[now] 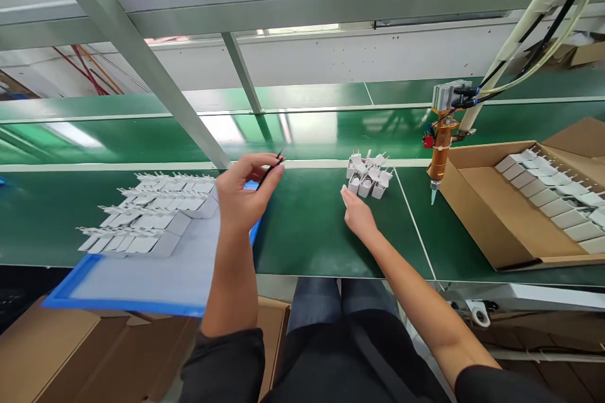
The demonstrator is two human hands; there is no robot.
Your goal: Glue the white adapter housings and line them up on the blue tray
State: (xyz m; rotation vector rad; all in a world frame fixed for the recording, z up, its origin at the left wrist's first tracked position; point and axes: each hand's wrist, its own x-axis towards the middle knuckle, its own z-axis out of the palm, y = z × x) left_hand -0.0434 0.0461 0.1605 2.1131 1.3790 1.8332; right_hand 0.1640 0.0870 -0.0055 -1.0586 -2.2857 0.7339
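My left hand (246,192) is closed in a pinch around thin black tweezers (270,175), raised above the bench beside the blue-edged tray. My right hand (360,217) is at the front left edge of a small cluster of white plastic housings (366,177). Its fingers are stretched out and held together, with nothing visible in them; whether the fingertips touch a housing I cannot tell. Several rows of similar white parts (146,214) with thin prongs lie on the pale tray (142,283) at the left, partly behind my left forearm.
An orange dispenser (442,148) with a pale blue needle hangs on a pole right of the cluster. An open cardboard box (477,214) with rows of white parts stands at the right. A metal frame post (142,56) slants down to the green bench (302,227).
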